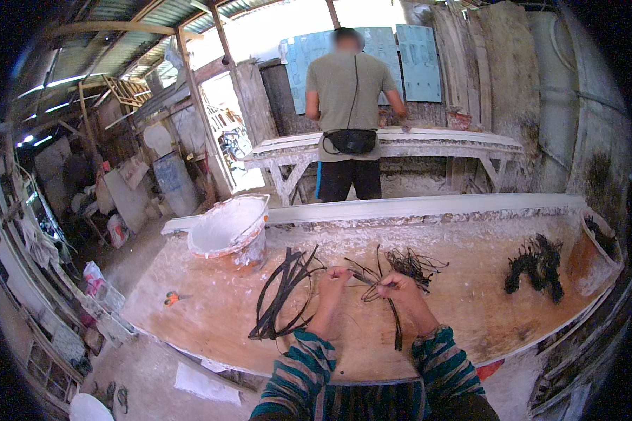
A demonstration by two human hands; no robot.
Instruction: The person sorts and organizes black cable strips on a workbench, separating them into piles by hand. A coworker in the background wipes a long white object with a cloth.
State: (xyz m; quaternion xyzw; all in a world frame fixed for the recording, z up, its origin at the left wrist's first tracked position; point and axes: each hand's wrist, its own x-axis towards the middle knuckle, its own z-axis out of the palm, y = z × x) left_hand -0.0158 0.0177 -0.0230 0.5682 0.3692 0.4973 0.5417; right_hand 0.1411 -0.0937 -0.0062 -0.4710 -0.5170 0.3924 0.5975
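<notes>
Over the middle of the wooden table, my left hand (332, 283) and my right hand (400, 289) are a short way apart, both with fingers pinched. A thin black strip (362, 277) runs between them, held at both ends. Another black strip (397, 328) hangs or lies just below my right hand; whether it is held too, I cannot tell. Beside my left hand lies a loose bundle of long, flat black strips (277, 298). A tangle of thin, looped black strands (416, 265) sits just beyond my right hand.
A white-crusted basin (228, 228) stands at the table's far left, with orange-handled scissors (174, 298) nearer. Bunched black strands (537, 266) and a tipped bucket (593, 256) lie at right. Behind a long white board (428, 207), a person (351, 105) works at another bench (442, 145).
</notes>
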